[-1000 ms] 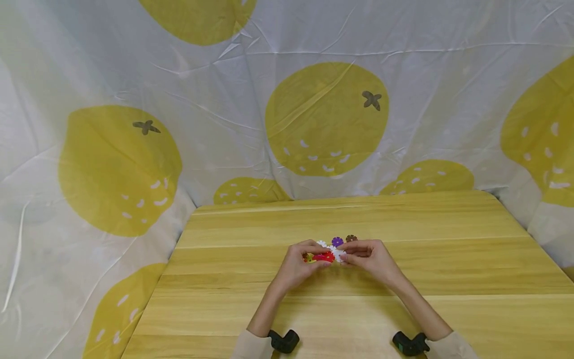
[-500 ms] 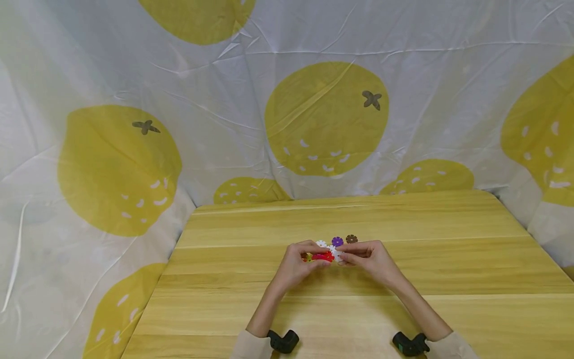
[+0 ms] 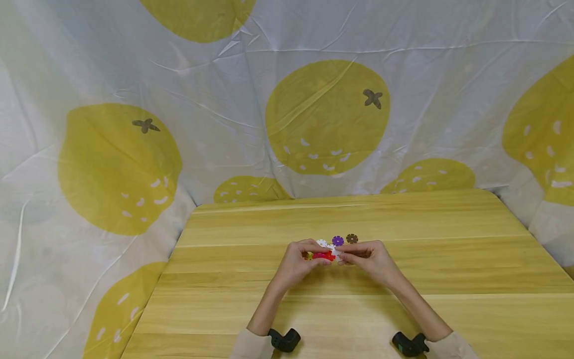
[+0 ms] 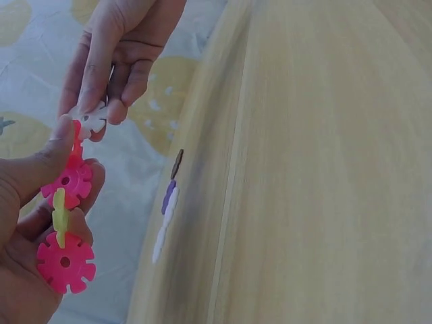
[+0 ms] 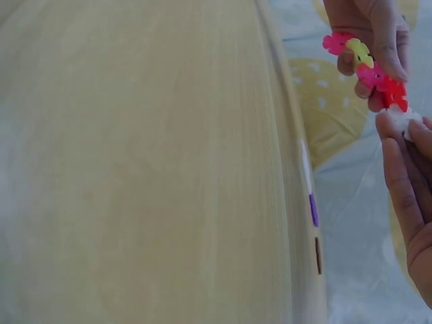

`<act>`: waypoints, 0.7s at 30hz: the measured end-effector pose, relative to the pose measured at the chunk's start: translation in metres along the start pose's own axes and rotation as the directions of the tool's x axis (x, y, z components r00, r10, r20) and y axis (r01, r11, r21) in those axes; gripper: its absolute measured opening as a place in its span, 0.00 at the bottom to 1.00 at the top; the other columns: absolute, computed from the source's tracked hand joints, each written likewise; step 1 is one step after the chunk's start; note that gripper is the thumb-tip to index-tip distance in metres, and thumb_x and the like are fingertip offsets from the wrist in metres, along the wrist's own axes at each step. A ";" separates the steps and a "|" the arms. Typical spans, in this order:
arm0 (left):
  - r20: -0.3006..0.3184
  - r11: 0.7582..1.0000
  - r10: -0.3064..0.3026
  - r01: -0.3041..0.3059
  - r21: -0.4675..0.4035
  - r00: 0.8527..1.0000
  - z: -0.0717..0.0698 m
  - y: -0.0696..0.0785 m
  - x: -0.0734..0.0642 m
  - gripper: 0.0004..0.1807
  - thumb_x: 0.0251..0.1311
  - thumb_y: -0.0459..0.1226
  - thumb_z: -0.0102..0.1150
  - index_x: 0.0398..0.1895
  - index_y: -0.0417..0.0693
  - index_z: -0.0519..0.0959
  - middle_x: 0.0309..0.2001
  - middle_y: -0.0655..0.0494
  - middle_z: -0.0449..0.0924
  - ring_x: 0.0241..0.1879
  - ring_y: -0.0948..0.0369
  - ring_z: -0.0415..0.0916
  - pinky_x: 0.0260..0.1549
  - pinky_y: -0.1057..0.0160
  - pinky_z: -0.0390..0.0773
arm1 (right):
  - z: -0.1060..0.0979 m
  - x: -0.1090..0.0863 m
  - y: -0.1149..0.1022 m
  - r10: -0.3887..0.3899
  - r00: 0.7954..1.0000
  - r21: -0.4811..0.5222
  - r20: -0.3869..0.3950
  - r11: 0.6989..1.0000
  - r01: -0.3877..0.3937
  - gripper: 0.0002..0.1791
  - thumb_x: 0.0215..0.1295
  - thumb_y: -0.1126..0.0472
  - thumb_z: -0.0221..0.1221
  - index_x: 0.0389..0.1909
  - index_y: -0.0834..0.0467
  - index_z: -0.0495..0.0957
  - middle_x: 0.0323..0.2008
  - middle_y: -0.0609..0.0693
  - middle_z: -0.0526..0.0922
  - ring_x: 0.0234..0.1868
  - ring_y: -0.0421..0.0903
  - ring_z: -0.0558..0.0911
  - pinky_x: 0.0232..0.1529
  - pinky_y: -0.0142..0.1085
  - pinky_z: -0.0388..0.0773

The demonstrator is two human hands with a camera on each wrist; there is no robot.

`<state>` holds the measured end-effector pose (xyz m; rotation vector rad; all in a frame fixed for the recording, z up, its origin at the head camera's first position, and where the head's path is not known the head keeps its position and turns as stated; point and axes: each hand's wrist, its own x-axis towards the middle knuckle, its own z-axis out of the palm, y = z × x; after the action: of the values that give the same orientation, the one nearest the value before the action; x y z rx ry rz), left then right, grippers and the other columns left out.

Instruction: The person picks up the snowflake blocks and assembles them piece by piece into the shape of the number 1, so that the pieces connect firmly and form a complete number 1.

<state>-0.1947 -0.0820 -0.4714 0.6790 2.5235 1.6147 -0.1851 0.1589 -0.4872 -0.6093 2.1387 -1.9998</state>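
Observation:
My left hand holds a short chain of interlocking snowflake discs between thumb and fingers. In the left wrist view the chain runs from a pink disc through a yellow disc and another pink disc to a red disc. At its far end a white disc meets the red one, pinched by the thumb and fingers of my right hand. Fingertips partly cover the joint, so how deep the slots engage cannot be told.
Beyond my hands, a purple disc, a brown disc and white discs lie in a row on the wooden table. A lemon-print cloth hangs behind the table. Black devices sit at both wrists.
My right fingertips have shifted slightly left over the white disc, covering more of it. The left hand keeps its hold on the chain, and the loose discs stay put.

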 end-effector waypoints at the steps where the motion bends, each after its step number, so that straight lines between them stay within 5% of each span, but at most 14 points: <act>1: 0.000 1.000 -0.002 0.002 -0.003 1.000 0.000 0.000 0.000 0.12 0.57 0.38 0.76 0.45 0.50 0.91 0.36 0.53 0.88 0.35 0.59 0.73 0.32 0.72 0.68 | 0.000 0.000 0.000 -0.001 1.000 0.003 -0.001 1.000 0.001 0.14 0.72 0.67 0.62 0.54 0.70 0.84 0.47 0.67 0.89 0.41 0.52 0.92 0.47 0.45 0.87; 21: -0.004 0.999 -0.028 0.028 -0.039 1.000 0.000 0.001 0.000 0.10 0.56 0.36 0.76 0.42 0.47 0.92 0.35 0.50 0.88 0.33 0.64 0.70 0.30 0.72 0.65 | 0.002 0.001 -0.001 0.007 1.000 0.012 0.010 1.000 -0.007 0.14 0.72 0.69 0.61 0.54 0.71 0.84 0.46 0.70 0.88 0.41 0.54 0.92 0.47 0.47 0.86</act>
<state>-0.1948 -0.0812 -0.4709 0.6336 2.4865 1.6531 -0.1852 0.1565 -0.4859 -0.6085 2.1184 -2.0003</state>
